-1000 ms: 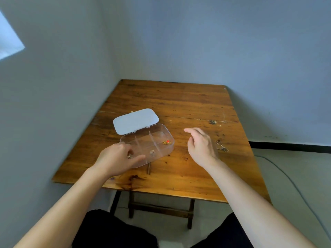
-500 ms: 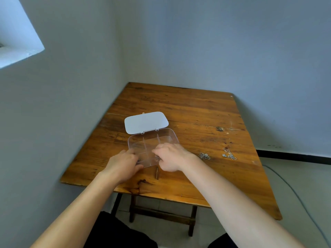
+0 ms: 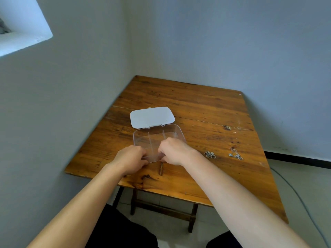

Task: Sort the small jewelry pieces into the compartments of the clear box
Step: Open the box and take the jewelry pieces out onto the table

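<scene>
Scene: we look down on a worn wooden table (image 3: 206, 111) pushed into the corner of a room with pale grey walls, our two bare forearms reaching in from below
Clear box: the clear box (image 3: 157, 136) sits on the left half of the table near its front edge, with thin dividers splitting it into compartments; we cannot make out any pieces inside from here
Lid: the white lid (image 3: 152, 116) lies flat, folded open behind the box and joined to it at the far rim
Left hand: our left hand (image 3: 131, 159) is curled at the box's near left corner, fingers bent against the clear wall; it appears to hold that corner, though the fingertips are hidden under the knuckles
Right hand: our right hand (image 3: 172, 151) covers the near right part of the box, fingers curled down at the front rim; we cannot tell whether it pinches a piece or only the plastic
Jewelry on the table: a small silver cluster (image 3: 210, 154) lies just right of our right wrist, and a second tangle of silver pieces (image 3: 236, 154) rests farther right, apart from the first, both outside the box
Floor: a thin grey cable (image 3: 293, 192) trails over the pale floor at the right, beyond the table edge
</scene>
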The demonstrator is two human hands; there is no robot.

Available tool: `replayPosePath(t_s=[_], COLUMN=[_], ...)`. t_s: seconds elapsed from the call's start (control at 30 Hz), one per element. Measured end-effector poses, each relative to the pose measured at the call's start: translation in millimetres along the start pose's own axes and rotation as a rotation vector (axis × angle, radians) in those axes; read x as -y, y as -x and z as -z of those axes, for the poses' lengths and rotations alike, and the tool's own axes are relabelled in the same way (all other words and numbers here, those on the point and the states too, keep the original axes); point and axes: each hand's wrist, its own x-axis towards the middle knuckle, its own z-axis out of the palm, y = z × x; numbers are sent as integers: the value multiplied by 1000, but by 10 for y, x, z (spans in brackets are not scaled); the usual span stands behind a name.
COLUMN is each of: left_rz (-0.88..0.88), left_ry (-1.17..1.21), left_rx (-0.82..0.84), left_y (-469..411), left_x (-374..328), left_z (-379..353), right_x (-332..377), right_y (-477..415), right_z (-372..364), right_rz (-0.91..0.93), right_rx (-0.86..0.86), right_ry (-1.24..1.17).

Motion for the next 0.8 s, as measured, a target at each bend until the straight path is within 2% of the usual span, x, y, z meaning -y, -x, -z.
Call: replayPosePath(t_s=[0.37, 0.8], left_rz=[15, 15], left_ry=[54, 130], left_rx=[99, 34], left_y=[-48, -56], left_x=[-30, -29], left_z=[52, -39], right_x=[53, -327], right_y=[-150, 53], right_z=[169, 211], right_rz=[34, -99], right_rx=[171, -80], right_ry=[43, -643])
